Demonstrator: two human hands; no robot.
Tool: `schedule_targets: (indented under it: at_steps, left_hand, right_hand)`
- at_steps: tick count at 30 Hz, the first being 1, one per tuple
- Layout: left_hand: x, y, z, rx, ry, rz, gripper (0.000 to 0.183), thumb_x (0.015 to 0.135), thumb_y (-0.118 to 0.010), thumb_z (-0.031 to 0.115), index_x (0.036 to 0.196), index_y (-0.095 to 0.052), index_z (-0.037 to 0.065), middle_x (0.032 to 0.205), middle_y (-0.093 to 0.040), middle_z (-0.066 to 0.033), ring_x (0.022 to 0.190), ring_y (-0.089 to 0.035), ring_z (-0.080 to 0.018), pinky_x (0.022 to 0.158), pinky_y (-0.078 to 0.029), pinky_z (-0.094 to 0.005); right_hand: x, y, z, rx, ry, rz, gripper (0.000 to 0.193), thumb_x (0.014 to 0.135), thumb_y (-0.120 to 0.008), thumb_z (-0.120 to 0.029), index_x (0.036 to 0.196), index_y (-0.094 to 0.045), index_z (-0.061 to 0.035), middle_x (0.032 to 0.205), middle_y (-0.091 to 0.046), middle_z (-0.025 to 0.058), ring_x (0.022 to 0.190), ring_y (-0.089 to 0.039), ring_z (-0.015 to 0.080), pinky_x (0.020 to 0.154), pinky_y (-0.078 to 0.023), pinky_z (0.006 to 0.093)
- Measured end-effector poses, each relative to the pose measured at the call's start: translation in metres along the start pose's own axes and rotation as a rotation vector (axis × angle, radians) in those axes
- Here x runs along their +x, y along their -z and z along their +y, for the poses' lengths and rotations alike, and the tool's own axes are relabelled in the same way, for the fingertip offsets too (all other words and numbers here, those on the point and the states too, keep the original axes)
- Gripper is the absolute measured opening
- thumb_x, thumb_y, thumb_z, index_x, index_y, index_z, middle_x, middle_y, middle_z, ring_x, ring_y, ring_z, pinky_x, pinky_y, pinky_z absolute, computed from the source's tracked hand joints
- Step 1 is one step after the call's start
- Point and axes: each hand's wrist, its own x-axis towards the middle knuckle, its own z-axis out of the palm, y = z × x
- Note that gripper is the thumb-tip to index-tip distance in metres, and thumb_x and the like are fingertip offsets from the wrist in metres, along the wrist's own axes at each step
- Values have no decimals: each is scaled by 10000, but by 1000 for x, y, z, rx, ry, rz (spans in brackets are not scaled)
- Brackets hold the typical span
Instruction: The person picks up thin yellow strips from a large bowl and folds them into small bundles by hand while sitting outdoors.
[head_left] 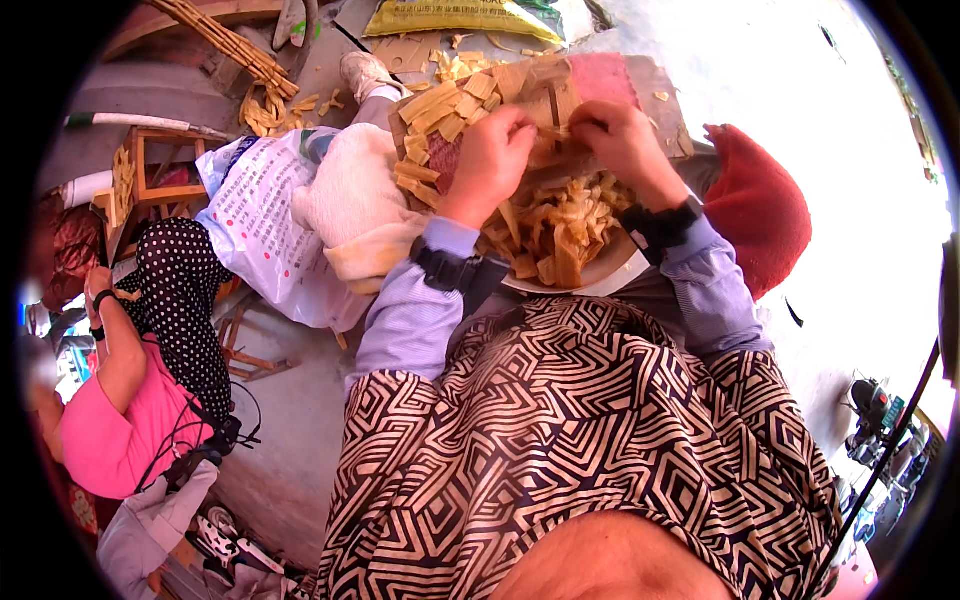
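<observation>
Both of my hands are raised over a wooden board (643, 85) with a reddish patch. My left hand (487, 165) is closed in a pinch, and my right hand (625, 148) pinches opposite it. Between their fingertips runs a thin tan strip (552, 132), partly hidden by the fingers. Flat yellowish folded pieces (440, 108) lie on the board's left part, beside my left hand. Below my wrists, a pale bowl (612, 283) on my lap holds a heap of loose, curled tan strips (570, 225). I cannot tell what material they are.
A pale towel (355, 190) covers my left knee and a red cloth (765, 210) my right. Left of me are a white plastic bag (265, 220), a wooden frame (165, 160) and a person in pink (120, 430). A yellow sack (460, 18) and bundled sticks (225, 45) lie ahead.
</observation>
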Motion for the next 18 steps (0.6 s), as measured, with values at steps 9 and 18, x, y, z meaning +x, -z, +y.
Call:
schedule_targets:
  at_steps: [9, 18]
  left_hand:
    - [-31, 2, -2, -245, 275, -103, 110, 868, -604, 103, 876, -618, -6, 696, -633, -59, 602, -595, -159, 566, -461, -266]
    - [-76, -20, 52, -702, 531, -434, 187, 960, -481, 135, 902, -595, -1, 680, -569, -7, 539, -524, -91, 501, -440, -248]
  right_hand:
    - [-38, 12, -9, -356, 356, 46, 156, 801, -661, -119, 946, -676, -67, 1028, -651, 97, 958, -599, 290, 847, -464, 399]
    - [-52, -7, -21, -104, 96, 291, 246, 861, -669, -181, 707, -539, -40, 561, -505, 158, 496, -493, 352, 462, -438, 370]
